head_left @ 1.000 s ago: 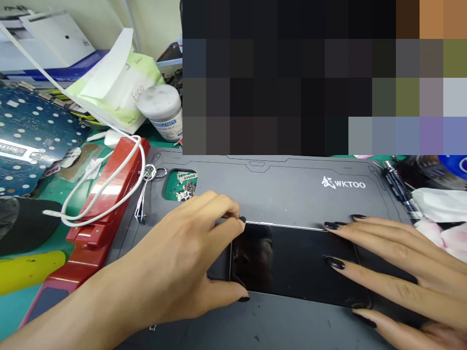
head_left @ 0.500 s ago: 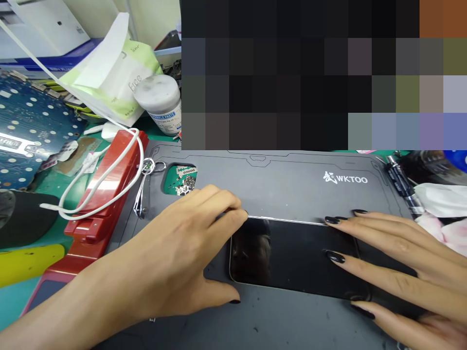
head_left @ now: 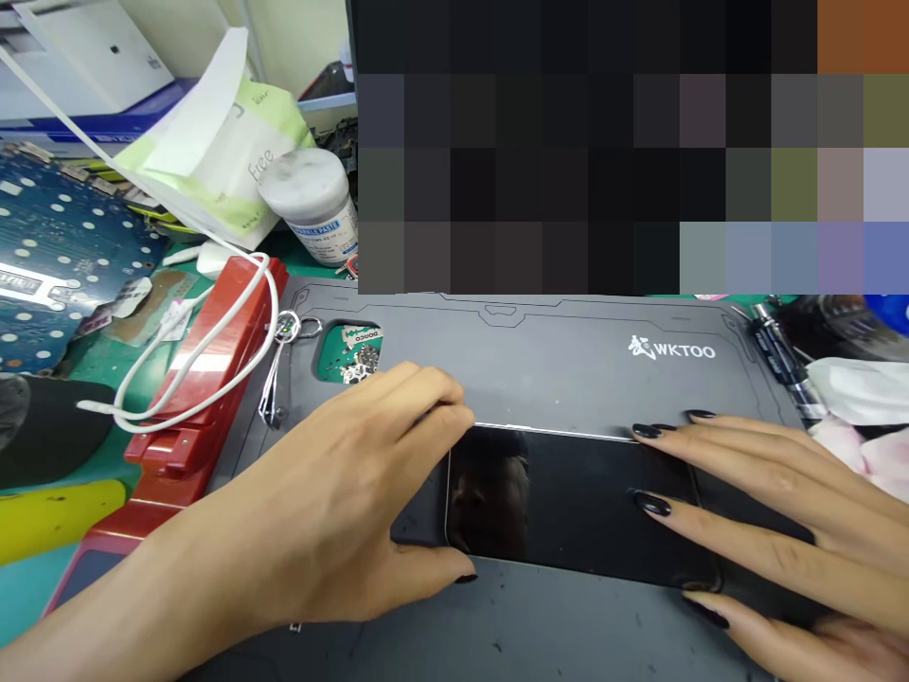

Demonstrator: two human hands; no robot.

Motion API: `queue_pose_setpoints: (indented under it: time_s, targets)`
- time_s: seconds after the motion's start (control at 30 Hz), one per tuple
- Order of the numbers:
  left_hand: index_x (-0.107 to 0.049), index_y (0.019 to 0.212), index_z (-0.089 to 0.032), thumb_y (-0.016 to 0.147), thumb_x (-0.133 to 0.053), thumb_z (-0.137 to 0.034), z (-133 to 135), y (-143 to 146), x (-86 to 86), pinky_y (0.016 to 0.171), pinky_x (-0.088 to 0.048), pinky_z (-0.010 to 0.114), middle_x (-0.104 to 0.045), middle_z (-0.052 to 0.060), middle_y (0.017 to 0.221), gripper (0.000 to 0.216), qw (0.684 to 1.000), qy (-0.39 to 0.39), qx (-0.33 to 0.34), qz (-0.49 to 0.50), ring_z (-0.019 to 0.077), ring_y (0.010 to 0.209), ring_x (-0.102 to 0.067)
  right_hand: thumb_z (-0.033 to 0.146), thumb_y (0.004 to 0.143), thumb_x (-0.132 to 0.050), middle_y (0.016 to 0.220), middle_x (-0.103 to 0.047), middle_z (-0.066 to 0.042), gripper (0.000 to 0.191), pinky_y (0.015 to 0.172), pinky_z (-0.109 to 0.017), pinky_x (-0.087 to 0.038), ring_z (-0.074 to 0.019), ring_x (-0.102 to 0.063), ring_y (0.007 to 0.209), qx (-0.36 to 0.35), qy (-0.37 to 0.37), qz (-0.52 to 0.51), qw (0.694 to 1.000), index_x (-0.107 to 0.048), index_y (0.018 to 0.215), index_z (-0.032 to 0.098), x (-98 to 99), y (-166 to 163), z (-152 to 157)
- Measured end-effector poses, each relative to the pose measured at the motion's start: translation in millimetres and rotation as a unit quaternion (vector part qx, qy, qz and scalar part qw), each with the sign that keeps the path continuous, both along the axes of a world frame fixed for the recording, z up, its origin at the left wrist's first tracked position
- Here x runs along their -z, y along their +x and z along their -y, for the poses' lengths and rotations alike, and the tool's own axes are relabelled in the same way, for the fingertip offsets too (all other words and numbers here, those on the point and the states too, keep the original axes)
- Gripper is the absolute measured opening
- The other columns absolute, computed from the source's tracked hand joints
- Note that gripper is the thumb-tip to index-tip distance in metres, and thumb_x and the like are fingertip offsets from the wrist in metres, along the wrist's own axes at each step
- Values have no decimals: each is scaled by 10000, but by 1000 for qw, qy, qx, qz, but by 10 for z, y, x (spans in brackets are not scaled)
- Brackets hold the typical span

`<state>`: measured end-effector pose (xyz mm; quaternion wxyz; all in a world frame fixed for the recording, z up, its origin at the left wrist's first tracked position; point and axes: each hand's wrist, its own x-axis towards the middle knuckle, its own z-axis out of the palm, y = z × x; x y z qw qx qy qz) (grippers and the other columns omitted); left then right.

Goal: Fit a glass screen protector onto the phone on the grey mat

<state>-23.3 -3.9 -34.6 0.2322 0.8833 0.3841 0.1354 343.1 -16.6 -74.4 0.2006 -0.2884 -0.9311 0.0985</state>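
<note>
Gripping the black phone's [head_left: 575, 502] left end between thumb and fingers, the left hand [head_left: 341, 502] steadies it on the grey mat [head_left: 568, 369], mid-frame. The right hand [head_left: 781, 511] lies flat on its right end, fingers open, pressing down, I think.

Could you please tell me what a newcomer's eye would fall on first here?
A black phone lies screen up on the grey mat in the middle. The left hand grips its left end between fingers and thumb, and the right hand lies flat on its right end. To the left, a red case lies beside the mat's edge, with a blue circuit board beyond it.
</note>
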Motion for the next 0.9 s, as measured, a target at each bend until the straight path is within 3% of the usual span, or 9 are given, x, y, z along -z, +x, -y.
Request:
queue_pose_setpoints:
  time_s: [0.3, 0.9]
  targets:
    - [-615, 971, -142, 812, -773, -295, -13, 9, 25, 890, -543, 437, -633, 101, 1154, 272, 1000, 14, 7, 5, 258, 990, -599, 234, 843, -699, 1492, -587, -51, 481, 1107, -577, -510, -339, -600, 1314, 21, 1, 0, 1000, -679, 1317, 312, 36, 5, -3]
    - [-634, 914, -131, 796, -773, -270, -33, 11, -2, 839, -569, 474, -660, 140, 1139, 229, 1000, 14, 14, -7, 298, 985, -620, 237, 819, -724, 1531, -550, -59, 551, 1107, -601, -495, -356, -587, 1327, 10, 7, 24, 1000, -660, 1361, 312, 66, 71, 14]
